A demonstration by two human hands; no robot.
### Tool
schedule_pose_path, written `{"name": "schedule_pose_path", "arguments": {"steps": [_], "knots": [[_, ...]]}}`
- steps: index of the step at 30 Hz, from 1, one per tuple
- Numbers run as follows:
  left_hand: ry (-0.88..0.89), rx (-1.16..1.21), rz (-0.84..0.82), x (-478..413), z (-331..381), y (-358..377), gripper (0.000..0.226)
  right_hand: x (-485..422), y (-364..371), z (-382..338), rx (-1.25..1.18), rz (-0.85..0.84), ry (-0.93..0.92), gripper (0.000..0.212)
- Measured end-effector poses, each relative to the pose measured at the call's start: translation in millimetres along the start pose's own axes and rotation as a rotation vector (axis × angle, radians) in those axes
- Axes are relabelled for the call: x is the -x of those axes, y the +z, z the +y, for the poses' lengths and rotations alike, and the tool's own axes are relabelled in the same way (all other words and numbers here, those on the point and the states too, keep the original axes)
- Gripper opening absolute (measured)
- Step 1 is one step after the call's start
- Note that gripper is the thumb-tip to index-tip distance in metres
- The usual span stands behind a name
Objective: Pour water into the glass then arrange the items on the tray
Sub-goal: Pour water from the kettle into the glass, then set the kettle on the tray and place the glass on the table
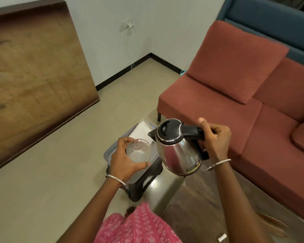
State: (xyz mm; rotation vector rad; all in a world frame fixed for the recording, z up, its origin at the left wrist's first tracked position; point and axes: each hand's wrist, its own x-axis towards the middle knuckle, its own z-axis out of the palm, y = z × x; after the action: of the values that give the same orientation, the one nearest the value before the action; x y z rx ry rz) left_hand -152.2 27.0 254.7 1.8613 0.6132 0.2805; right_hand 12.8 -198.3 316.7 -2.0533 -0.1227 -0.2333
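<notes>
Pour step was in hand, not clearly done. Left hand (pixel 125 160) gripped the glass (pixel 139 152) from the side, fingers curled round it, and held it above the grey tray (pixel 111 151). Right hand (pixel 216 135) was closed on the black handle of the kettle (pixel 179 151), thumb up. The kettle was tilted slightly, lid down, with its body just beside the glass. No stream showed, and I could not tell if the glass held any water, as the bottom looked cloudy. Arranging was probably all left to do: only a white sheet (pixel 140 132) lay on the tray's far end.

Room: the tray sat on a small black stool (pixel 139 190) and filled its top, with rims near the stool edges, so there was little margin for setting things down. A table (pixel 191 193) corner stood just right of the stool, under the kettle. The red sofa (pixel 235 76) was near on the right, which was tight for the kettle elbow. Open floor lay to the left and ahead, with a wooden board (pixel 33 76) leaning on the wall well apart.
</notes>
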Motion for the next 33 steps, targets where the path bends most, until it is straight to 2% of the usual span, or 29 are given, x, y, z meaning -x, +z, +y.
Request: {"name": "schedule_pose_path", "arguments": {"steps": [2, 6, 10, 13, 19, 24, 29, 33], "knots": [[-0.02, -0.027, 0.032, -0.3, -11.5, -13.2, 0.09, 6.2, 25.8, 12.6, -0.011, -0.018, 0.079, 0.058], [-0.08, -0.061, 0.089, -3.3, -35.7, -41.8, 0.089, 20.3, 81.8, 40.5, -0.069, -0.071, 0.241, 0.055], [-0.133, -0.063, 0.13, -8.7, -57.1, -63.5, 0.092, 37.2, 138.7, 60.7, -0.097, -0.038, 0.401, 0.049], [-0.156, -0.06, 0.153, -13.8, -73.6, -74.5, 0.092, 50.7, 180.4, 72.8, -0.044, -0.033, 0.437, 0.046], [-0.179, -0.062, 0.189, -28.5, -98.7, -90.2, 0.092, 68.8, 249.0, 96.7, 0.038, -0.042, 0.624, 0.042], [-0.198, -0.082, 0.199, -40.9, -117.5, -95.9, 0.093, 75.1, 288.2, 110.1, -0.079, -0.009, 0.681, 0.034], [-0.213, -0.1, 0.205, -49.7, -137.9, -92.7, 0.091, 81.2, 314.4, 121.0, -0.281, 0.04, 0.77, 0.039], [-0.226, -0.07, 0.211, -51.7, -145.9, -89.8, 0.09, 98.5, 318.2, 129.8, -0.252, 0.091, 0.802, 0.034]]}}
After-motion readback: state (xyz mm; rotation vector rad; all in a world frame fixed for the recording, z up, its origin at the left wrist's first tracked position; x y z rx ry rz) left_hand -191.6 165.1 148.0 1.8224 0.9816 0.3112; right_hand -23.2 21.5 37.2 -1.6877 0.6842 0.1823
